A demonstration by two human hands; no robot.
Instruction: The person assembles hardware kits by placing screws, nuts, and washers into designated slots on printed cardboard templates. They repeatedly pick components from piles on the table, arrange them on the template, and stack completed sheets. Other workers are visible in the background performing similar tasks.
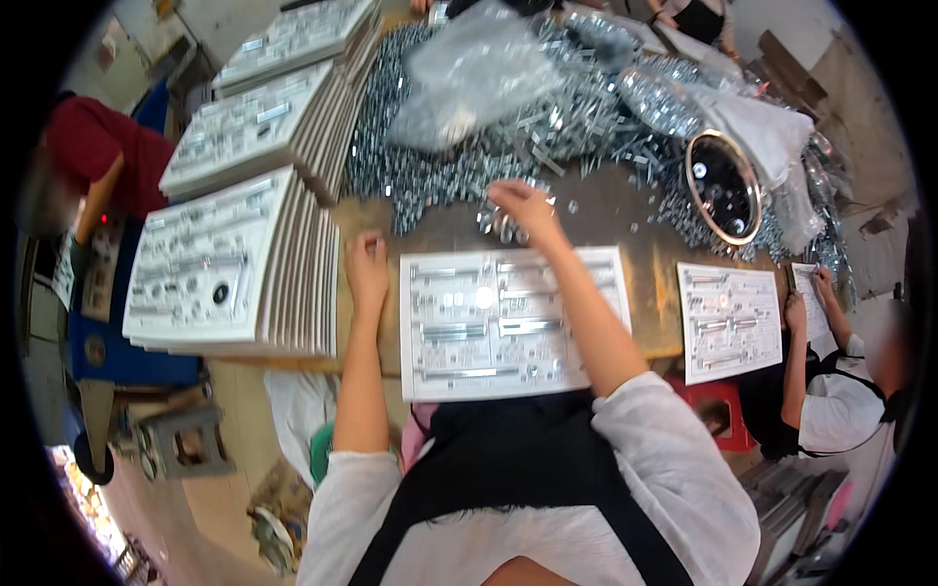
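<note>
My left hand [367, 264] rests on the table between the tall stacks and a white printed sheet; its fingers are curled closed, and what they hold, if anything, is hidden. Beyond the sheet's far edge, my right hand [528, 212] hovers at a small heap of shiny round metal pieces [503, 227], fingers pinched together; anything between them is too small to make out. The white sheet [415, 337] lies in front of me, overhanging the near table edge. Silvery bars and small fittings [454, 332] sit on its printed outlines.
Stacked white boards with metal parts [205, 259] rise on the left. Loose metal hardware [430, 176] and a clear plastic bag [479, 73] cover the far table. A metal-rimmed bowl [723, 186] and another sheet [728, 322] stand right, near a person [831, 420] working.
</note>
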